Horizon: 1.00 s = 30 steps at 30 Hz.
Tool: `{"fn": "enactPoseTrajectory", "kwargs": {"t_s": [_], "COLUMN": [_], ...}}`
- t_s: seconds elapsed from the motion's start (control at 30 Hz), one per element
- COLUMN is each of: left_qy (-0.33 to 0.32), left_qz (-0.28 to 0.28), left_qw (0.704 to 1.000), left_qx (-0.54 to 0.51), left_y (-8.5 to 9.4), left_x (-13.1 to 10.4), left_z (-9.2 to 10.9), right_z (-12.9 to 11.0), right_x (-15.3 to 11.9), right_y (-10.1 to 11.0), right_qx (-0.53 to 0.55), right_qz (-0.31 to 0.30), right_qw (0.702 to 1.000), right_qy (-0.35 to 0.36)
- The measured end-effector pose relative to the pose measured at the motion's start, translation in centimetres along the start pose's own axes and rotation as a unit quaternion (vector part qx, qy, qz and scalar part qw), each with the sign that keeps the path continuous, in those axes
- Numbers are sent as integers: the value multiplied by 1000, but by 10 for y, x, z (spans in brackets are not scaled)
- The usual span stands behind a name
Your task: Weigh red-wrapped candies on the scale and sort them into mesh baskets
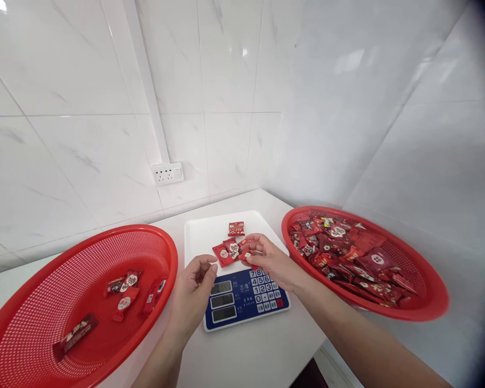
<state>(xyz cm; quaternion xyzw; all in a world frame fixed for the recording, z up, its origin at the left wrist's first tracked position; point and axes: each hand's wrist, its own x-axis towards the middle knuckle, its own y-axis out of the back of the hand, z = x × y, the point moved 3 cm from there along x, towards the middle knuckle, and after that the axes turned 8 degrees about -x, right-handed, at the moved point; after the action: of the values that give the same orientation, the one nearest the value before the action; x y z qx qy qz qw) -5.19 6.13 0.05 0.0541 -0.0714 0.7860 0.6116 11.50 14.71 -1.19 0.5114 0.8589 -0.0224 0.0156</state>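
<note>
My right hand is over the tray of a digital scale, its thumb and fingers closed on a small red packet. Right beside it, several red packets with pale printed labels lie together on the white scale tray. Another red packet lies flat farther back on the tray. My left hand hovers at the scale's left front edge, fingers curled and apart from the thumb, with nothing visible in it. Below the tray is the scale's blue panel with displays and number keys.
At the left stands a red perforated basket holding several wrapped packets. A second red basket at the right is heaped with red packets. Behind the white table is a tiled wall with a socket.
</note>
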Motion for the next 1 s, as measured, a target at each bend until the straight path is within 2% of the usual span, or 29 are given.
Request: {"fn": "enactPoseTrajectory", "kwargs": {"t_s": [0.1, 0.2, 0.3, 0.47, 0.53, 0.63, 0.77, 0.9, 1.0], "left_qy": [27, 61, 72, 80, 85, 70, 38, -48, -105], "left_qz": [-55, -121, -150, -183, -166, -117, -68, 56, 131], "left_qw": [998, 991, 986, 980, 982, 990, 996, 994, 971], "left_qx": [-5, -5, 5, -19, -38, -44, -45, -76, -169], "left_y": [-7, -17, -23, -27, -26, -22, -14, 7, 22], "left_x": [-2, -6, -8, -7, -6, -4, -1, 3, 3], "left_z": [-6, -13, -16, -17, -18, -19, -15, 0, 12], "right_z": [-5, -7, -7, -5, -2, 3, 2, -8, -12], "right_x": [-9, -23, -36, -44, -42, -36, -23, -10, -9], "right_y": [-10, -23, -29, -30, -29, -27, -19, 4, 19], "right_qx": [-2, -77, -134, -162, -162, -177, -233, -305, -384], "right_qz": [-27, -85, -115, -150, -134, -78, -15, 107, 173], "right_qw": [1000, 992, 981, 971, 973, 978, 968, 933, 887], "right_qy": [15, 45, 75, 96, 96, 79, 91, 157, 188]}}
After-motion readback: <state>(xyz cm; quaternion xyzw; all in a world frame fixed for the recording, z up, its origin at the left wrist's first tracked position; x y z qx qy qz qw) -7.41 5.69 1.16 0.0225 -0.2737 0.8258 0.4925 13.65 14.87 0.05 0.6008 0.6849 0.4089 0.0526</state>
